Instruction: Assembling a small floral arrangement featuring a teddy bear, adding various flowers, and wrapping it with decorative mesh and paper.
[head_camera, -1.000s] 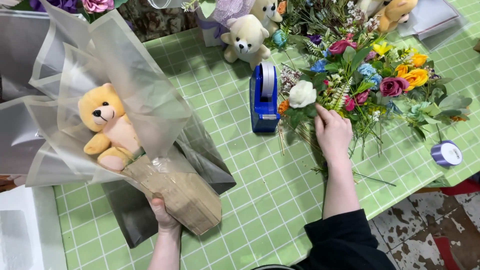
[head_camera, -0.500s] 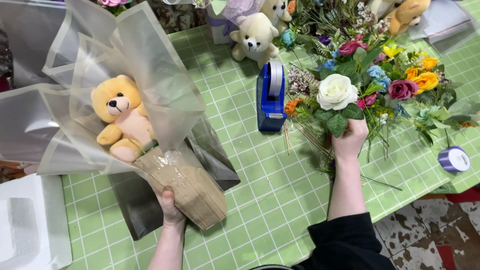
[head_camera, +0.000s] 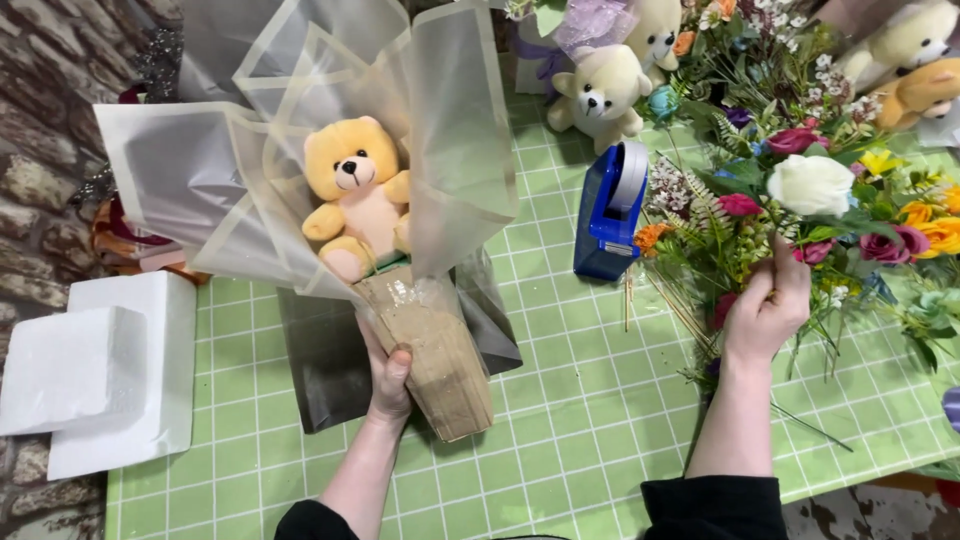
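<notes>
Left hand (head_camera: 388, 375) grips one wrapped bear bouquet (head_camera: 360, 200); right hand (head_camera: 768, 305) holds one white rose (head_camera: 810, 183).

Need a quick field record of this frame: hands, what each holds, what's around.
left hand: grips the brown paper base of a bouquet wrap
wrap contents: yellow teddy bear inside translucent sheets
right hand: closed on stems below a white rose among the mixed flowers
between the hands: blue tape dispenser
surface: green grid mat
far left: white foam blocks
behind: cream teddy bear
</notes>
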